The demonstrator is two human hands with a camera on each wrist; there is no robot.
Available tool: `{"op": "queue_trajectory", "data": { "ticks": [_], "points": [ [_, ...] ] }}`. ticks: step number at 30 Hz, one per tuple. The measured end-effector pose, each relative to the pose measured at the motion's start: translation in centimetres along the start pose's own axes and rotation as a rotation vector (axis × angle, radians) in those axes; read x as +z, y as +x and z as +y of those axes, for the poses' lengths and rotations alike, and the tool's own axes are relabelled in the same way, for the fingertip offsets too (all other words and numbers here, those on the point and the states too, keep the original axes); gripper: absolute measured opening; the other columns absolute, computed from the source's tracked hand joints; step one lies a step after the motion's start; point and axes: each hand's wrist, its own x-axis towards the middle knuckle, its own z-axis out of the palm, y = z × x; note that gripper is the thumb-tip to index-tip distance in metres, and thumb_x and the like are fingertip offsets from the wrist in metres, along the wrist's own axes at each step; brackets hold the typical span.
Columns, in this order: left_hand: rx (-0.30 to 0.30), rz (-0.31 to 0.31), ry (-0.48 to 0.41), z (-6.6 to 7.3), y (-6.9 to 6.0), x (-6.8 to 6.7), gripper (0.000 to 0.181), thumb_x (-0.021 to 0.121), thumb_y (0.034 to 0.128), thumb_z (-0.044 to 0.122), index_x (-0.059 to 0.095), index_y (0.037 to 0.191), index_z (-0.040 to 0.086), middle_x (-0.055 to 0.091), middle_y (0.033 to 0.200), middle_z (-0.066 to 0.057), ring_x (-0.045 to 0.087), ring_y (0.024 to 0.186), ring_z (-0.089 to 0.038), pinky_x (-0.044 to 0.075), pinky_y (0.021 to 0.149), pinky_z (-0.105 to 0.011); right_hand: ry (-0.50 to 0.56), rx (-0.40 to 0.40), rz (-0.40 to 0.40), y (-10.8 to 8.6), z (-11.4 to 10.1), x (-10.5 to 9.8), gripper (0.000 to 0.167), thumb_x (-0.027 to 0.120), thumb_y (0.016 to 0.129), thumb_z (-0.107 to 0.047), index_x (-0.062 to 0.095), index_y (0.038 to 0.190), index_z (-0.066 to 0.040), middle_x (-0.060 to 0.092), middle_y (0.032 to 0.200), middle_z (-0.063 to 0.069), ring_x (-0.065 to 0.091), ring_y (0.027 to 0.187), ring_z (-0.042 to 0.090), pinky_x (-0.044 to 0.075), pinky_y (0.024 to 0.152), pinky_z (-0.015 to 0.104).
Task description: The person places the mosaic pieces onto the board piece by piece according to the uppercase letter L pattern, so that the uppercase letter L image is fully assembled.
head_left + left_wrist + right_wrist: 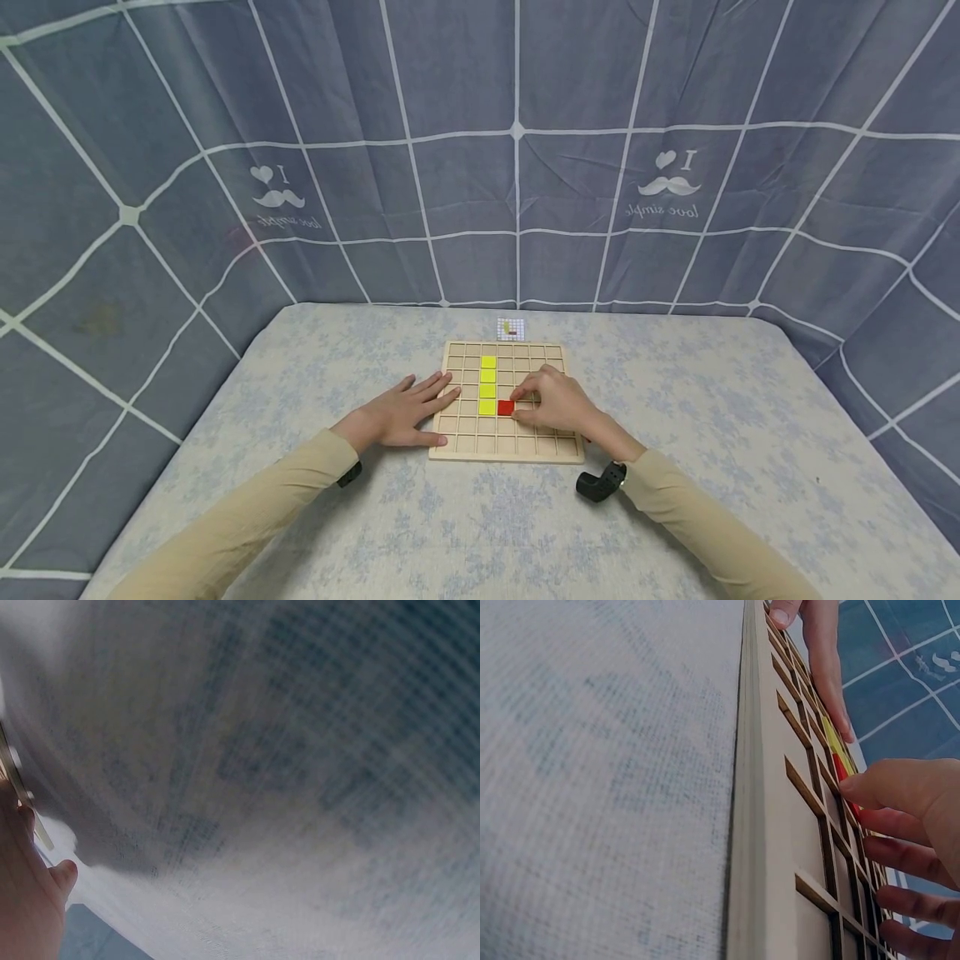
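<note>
A wooden grid board [465, 450] lies on the cloth-covered table. Yellow square tiles [487, 376] form a column in its cells. To the right of the lowest one is a red square tile [506, 407]. Thumb and index finger of my right hand [558, 402] pinch this red tile at its right side. In the right wrist view, red shows between the thumb [866, 786] and the index finger. Fingers spread, my left hand [405, 412] rests on the board's left edge. Only part of that hand [30, 900] appears in the left wrist view.
Behind the board's far edge lies a small printed card [511, 329] with a grid and a coloured L-shaped pattern. Something small and red [588, 440] peeks out by the right wrist, mostly hidden. A dark curtain [465, 183] with white lines surrounds the table [750, 400].
</note>
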Motion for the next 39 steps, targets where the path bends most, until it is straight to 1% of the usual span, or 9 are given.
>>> {"op": "queue_trajectory", "data": {
  "ticks": [13,17,18,22,24,25,30,34,39],
  "points": [
    [-0.010,-0.006,0.007,0.0,0.1,0.0,0.082,0.037,0.0919,0.070,0.012,0.156,0.026,0.002,0.164,-0.003,0.003,0.151,-0.024,0.010,0.121,-0.055,-0.006,-0.005,-0.006,0.1,0.2,0.1,0.017,0.075,0.078,-0.031,0.077,0.093,-0.024,0.072,0.100,-0.010,0.054,0.095,0.012,0.048,0.076,0.035],
    [-0.010,-0.009,0.006,0.0,0.1,0.0,0.082,0.036,0.0919,0.070,0.011,0.156,0.026,0.002,0.164,-0.003,0.003,0.151,-0.024,0.010,0.121,-0.055,0.000,-0.019,-0.022,0.1,0.3,-0.1,0.021,0.075,0.079,-0.032,0.077,0.098,-0.023,0.072,0.104,-0.009,0.054,0.096,0.012,0.048,0.076,0.035],
    [-0.009,-0.009,0.006,0.0,0.1,0.0,0.082,0.036,0.0920,0.070,0.011,0.156,0.026,0.002,0.164,-0.003,0.003,0.151,-0.024,0.010,0.121,-0.055,0.006,-0.027,-0.022,0.0,0.3,-0.2,0.022,0.076,0.079,-0.032,0.076,0.099,-0.022,0.072,0.105,-0.008,0.055,0.097,0.013,0.050,0.081,0.037],
    [-0.005,-0.009,0.012,0.0,0.1,0.0,0.082,0.036,0.0922,0.069,0.011,0.156,0.026,0.002,0.164,-0.003,0.003,0.151,-0.024,0.010,0.121,-0.055,0.042,-0.053,-0.011,-0.5,0.9,-1.0,0.026,0.077,0.080,-0.030,0.075,0.104,-0.020,0.072,0.106,-0.006,0.057,0.098,0.015,0.050,0.083,0.038],
    [-0.004,-0.008,0.011,0.0,0.1,0.1,0.082,0.036,0.0921,0.070,0.011,0.156,0.025,0.002,0.164,-0.003,0.003,0.151,-0.024,0.010,0.121,-0.055,0.057,-0.057,0.000,-0.7,1.3,-1.4,0.025,0.077,0.080,-0.029,0.075,0.104,-0.020,0.071,0.103,-0.007,0.058,0.097,0.015,0.049,0.084,0.035],
    [-0.004,-0.008,0.011,0.0,0.1,0.1,0.082,0.036,0.0920,0.070,0.011,0.156,0.025,0.002,0.164,-0.003,0.003,0.151,-0.024,0.010,0.121,-0.054,0.064,-0.050,0.001,-0.9,1.6,-1.7,0.025,0.077,0.081,-0.029,0.075,0.104,-0.020,0.071,0.103,-0.007,0.057,0.095,0.014,0.048,0.079,0.033],
    [-0.006,-0.005,0.007,-0.1,0.2,0.2,0.083,0.036,0.0915,0.070,0.010,0.156,0.026,0.001,0.164,-0.003,0.003,0.151,-0.024,0.009,0.121,-0.054,0.090,-0.038,0.009,-1.9,2.8,-3.2,0.025,0.077,0.081,-0.028,0.075,0.104,-0.019,0.070,0.100,-0.004,0.056,0.092,0.015,0.046,0.076,0.030],
    [-0.003,0.000,0.007,-0.2,0.2,0.3,0.083,0.037,0.0918,0.070,0.010,0.156,0.025,0.002,0.164,-0.004,0.003,0.151,-0.025,0.010,0.120,-0.055,0.094,-0.038,0.009,-2.8,3.8,-4.3,0.025,0.075,0.083,-0.026,0.074,0.106,-0.018,0.068,0.100,-0.002,0.057,0.093,0.019,0.047,0.074,0.032],
    [0.002,0.002,0.004,-0.2,0.2,0.2,0.083,0.037,0.0920,0.070,0.010,0.156,0.025,0.002,0.164,-0.005,0.004,0.151,-0.025,0.010,0.120,-0.055,0.098,-0.038,-0.018,-4.1,5.4,-5.2,0.025,0.074,0.084,-0.026,0.073,0.107,-0.017,0.067,0.102,-0.003,0.057,0.094,0.020,0.050,0.077,0.035]
  ]
}}
